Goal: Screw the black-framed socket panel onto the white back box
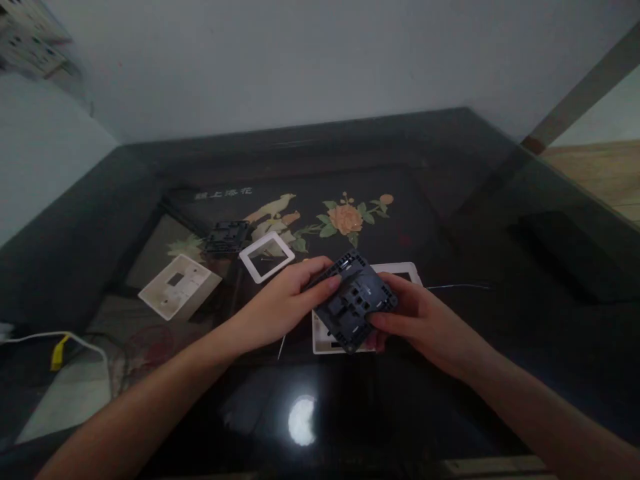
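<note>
Between my two hands is a dark square plastic plate (356, 300), tilted, with slots and clips showing on its face. My left hand (295, 293) pinches its upper left edge, thumb on top. On the opposite side my right hand (417, 320) grips the right corner, thumb on the face and fingers beneath. Under the plate, partly hidden, a white wall box (320, 341) lies on the table. Behind my right hand a white frame (413, 270) shows in part.
Left on the glossy dark table (425, 427) lie another white box (173, 293), a white square frame (265, 257) and a second dark plate (227, 237). Thin wires lie nearby, with a white cable (90, 343) bearing a yellow tag. A dark flat object (580, 253) lies at right.
</note>
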Tool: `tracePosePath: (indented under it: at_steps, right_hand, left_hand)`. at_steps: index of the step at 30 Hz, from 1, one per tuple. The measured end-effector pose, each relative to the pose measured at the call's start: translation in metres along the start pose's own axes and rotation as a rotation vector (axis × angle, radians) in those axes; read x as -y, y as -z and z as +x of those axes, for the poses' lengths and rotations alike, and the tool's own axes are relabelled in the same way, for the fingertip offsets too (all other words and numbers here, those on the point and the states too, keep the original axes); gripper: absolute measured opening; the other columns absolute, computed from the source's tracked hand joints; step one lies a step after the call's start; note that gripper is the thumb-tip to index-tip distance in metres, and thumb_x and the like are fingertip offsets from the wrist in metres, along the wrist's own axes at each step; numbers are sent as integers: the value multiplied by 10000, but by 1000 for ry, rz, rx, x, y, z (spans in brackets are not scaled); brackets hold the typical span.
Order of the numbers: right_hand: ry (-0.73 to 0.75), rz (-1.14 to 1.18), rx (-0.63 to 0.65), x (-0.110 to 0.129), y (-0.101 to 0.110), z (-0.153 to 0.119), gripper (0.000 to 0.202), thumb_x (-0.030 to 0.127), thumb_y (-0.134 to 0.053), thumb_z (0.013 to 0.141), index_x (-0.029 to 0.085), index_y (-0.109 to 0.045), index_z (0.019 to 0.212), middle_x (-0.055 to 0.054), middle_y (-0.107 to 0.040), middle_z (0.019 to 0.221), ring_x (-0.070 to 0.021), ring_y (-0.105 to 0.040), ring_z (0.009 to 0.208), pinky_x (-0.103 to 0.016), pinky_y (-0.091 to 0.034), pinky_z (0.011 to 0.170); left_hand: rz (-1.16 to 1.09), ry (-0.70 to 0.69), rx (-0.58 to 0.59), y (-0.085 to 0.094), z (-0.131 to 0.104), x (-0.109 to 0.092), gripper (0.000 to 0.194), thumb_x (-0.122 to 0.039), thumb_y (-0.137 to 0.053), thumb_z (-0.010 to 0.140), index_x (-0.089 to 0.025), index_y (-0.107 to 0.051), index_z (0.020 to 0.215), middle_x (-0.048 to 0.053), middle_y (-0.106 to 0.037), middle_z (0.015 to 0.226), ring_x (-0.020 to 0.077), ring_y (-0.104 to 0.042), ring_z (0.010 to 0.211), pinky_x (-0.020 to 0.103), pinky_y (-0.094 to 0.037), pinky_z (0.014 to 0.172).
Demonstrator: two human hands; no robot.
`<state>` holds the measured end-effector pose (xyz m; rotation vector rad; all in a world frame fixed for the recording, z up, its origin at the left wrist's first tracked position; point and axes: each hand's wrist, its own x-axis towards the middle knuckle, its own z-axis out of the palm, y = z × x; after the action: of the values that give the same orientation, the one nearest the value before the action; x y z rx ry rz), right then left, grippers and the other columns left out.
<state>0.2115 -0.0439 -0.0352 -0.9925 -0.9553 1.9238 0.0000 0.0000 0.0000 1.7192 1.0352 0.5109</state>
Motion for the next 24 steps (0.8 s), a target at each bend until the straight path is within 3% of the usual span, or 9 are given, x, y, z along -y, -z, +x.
tracePosePath:
  at_steps: [8, 12, 15, 20, 24]
  right_hand:
    - [75, 66, 2, 4, -3, -3, 367, 202, -866, 663, 250, -707, 989, 6, -759, 877, -143, -728, 763, -274, -627, 699]
    - [98, 91, 97, 6, -1, -4, 423, 257, -906, 613, 276, -716, 990, 19, -759, 861, -151, -734, 777, -305, -623, 749]
    - [83, 51, 174, 5, 2, -3, 429, 212, -906, 607, 252, -713, 988, 11, -756, 861, -150, -733, 803, -296, -609, 763]
    - [69, -97, 188, 3, 6, 0, 392, 116, -850, 660, 214, -700, 1008, -1, -754, 903, -110, -716, 799, -225, -578, 725]
    - [84, -209, 90, 7, 5, -1, 341, 145, -826, 696, 214, -711, 1010, -2, -759, 890, -106, -707, 808, -233, -578, 758]
  left_hand:
    - [-219, 7, 17, -1, -1, 6, 231, -390, -538, 934, -175, -601, 879, -13, -588, 821, 140, -568, 786, 240, -465, 714]
    - [-411, 90, -13, -4, -3, 8, 265, -449, -593, 899, -185, -617, 903, -4, -604, 825, 139, -590, 773, 228, -493, 669]
    - [-464, 123, -40, -2, -4, 3, 292, -457, -618, 866, -187, -642, 976, 22, -646, 883, 158, -623, 830, 246, -526, 703]
    - [-381, 66, -179, 20, -11, 2, 365, -492, -663, 810, -181, -681, 1000, 22, -683, 884, 156, -630, 807, 231, -518, 684]
    - [-51, 103, -345, 50, -32, 18, 314, -478, -641, 836, -194, -700, 952, 14, -714, 948, 178, -640, 855, 253, -512, 751]
